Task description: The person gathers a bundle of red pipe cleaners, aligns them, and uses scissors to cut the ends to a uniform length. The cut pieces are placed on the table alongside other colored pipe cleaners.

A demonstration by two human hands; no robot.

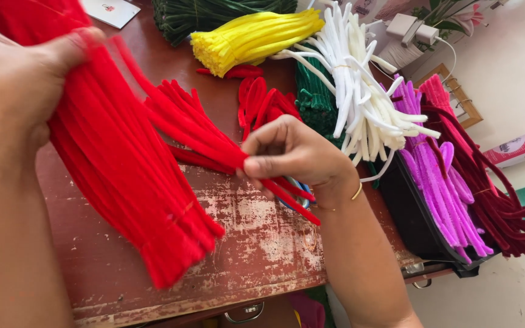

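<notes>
- The worn wooden table, brown with scraped pale patches, fills the lower middle of the view and carries most of the piles.
- A big bundle of red pipe cleaners runs from ten o'clock down to six o'clock, its lower ends hanging fanned above the table's near edge.
- The left hand, at nine o'clock and very close to the camera, is clenched around the upper part of that bundle, thumb pressed across the stems.
- The right hand, near centre, pinches a small bunch of red pipe cleaners between thumb and fingertips; their far ends spread towards eleven o'clock.
- A gold bangle sits on the right wrist.
- White pipe cleaners lie splayed at one o'clock, beside a yellow bundle at twelve o'clock.
- Purple pipe cleaners and dark maroon ones rest at three o'clock, the purple ones in what looks like a black tray, though its shape is partly hidden.
- Dark green bundles lie at the top edge, with more green under the white pile.
- Loose bent red pieces lie on the table just beyond the right hand.
</notes>
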